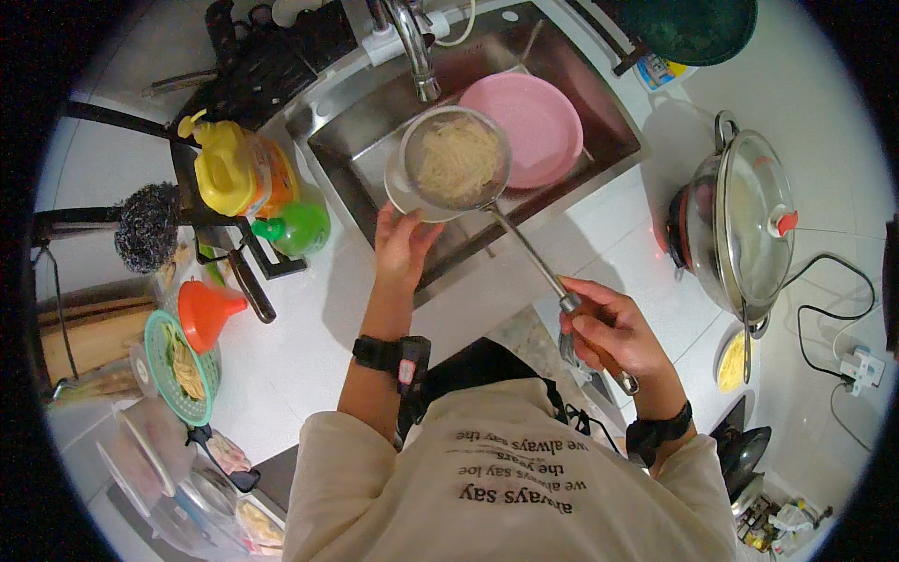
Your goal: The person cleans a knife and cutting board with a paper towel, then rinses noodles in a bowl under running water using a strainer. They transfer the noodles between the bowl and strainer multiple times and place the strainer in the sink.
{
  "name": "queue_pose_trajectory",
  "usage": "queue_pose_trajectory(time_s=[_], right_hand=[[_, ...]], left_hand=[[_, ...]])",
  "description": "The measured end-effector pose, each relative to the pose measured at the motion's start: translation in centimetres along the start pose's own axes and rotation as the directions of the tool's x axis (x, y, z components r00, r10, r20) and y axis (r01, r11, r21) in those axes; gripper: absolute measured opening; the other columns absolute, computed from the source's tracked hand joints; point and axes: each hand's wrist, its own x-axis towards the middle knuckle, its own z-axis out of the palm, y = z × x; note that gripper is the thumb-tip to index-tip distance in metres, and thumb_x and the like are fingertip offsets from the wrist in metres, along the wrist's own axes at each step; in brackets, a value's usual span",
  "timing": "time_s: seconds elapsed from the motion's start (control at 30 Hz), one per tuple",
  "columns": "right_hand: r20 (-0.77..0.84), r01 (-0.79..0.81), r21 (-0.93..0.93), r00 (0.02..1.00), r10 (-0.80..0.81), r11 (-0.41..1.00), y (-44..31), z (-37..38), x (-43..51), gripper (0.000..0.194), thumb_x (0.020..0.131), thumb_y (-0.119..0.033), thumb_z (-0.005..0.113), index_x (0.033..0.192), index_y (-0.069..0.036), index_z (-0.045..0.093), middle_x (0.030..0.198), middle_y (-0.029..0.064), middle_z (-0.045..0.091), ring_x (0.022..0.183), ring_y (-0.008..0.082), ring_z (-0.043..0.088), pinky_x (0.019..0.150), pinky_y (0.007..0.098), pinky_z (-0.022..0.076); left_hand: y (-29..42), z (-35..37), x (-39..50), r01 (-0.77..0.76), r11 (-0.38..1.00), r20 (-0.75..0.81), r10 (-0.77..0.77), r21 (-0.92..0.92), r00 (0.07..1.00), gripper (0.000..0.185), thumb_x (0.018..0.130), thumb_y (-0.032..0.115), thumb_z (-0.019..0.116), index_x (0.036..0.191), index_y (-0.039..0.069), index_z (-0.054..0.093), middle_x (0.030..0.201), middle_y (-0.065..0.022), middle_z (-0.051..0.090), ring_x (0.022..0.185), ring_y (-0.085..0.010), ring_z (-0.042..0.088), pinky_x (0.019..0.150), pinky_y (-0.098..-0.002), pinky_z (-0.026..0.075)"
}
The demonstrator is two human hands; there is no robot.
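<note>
My right hand (607, 327) grips the handle of a long metal mesh strainer (497, 204), which holds pale shredded strips (458, 158), possibly potato. The strainer is over a white bowl (397, 186) at the left side of the stainless steel sink (449, 270). At the bowl's near rim is my left hand (404, 242), thumb and fingers on its edge. A pink basin (541, 133) sits in the sink to the right of the strainer, partly covered by it. The chrome faucet (421, 74) reaches over the sink just beyond the strainer.
Left of the sink stand a yellow jug (228, 172) and a green bottle (305, 228), with an orange funnel (207, 316) and green basket (214, 393) nearer. On the right, a glass-lidded pot (755, 218) sits on a glowing burner, beside a bowl of yellow food (732, 362).
</note>
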Motion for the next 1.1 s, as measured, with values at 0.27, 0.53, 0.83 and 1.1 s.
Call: queue_pose_trajectory(time_s=[0.27,0.53,0.83,1.1], right_hand=[[0.016,-0.054,-0.071,0.998,0.055,0.996,-1.1,1.7,2.0,0.045,0.086,-0.001,0.046,0.131,-0.005,0.038,0.087,0.0114,0.055,0.047,0.0097,0.045,0.039,0.0215,0.0362],[0.18,0.001,-0.019,0.984,0.003,1.0,-2.5,2.1,2.9,0.053,0.085,-0.001,0.046,0.135,-0.008,0.031,0.089,0.0108,0.053,0.054,0.0117,0.048,0.044,0.0234,0.0382],[0.268,0.007,0.006,0.963,-0.008,1.0,-2.8,3.2,3.7,0.059,0.083,-0.001,0.05,0.137,-0.012,0.028,0.103,0.0121,0.051,0.055,0.0135,0.049,0.049,0.0242,0.0421],[0.22,-0.044,0.073,0.975,0.027,0.996,-2.3,4.0,4.5,0.057,0.083,0.003,0.044,0.136,-0.011,0.029,0.099,0.01,0.051,0.055,0.0108,0.048,0.048,0.0226,0.0411]], left_hand=[[0.0,0.8,0.6,0.074,0.993,0.153,-0.059,-0.094,0.987,0.048,0.079,0.002,0.052,0.123,0.015,0.038,0.118,-0.0087,0.049,0.105,-0.0261,0.053,0.085,-0.0415,0.048],[-0.1,0.3,2.2,0.126,0.976,0.277,-0.073,-0.179,0.958,0.053,0.077,0.008,0.055,0.125,0.017,0.036,0.121,-0.0082,0.047,0.106,-0.0263,0.052,0.086,-0.0435,0.048],[0.2,-0.3,3.5,0.239,0.937,0.328,-0.148,-0.256,0.933,0.051,0.078,0.013,0.052,0.127,0.016,0.036,0.125,-0.0103,0.045,0.112,-0.0293,0.048,0.089,-0.0458,0.046],[1.1,0.3,4.0,0.204,0.958,0.354,-0.123,-0.203,0.927,0.054,0.078,0.009,0.055,0.128,0.011,0.034,0.125,-0.0125,0.044,0.111,-0.0285,0.05,0.087,-0.042,0.05]])
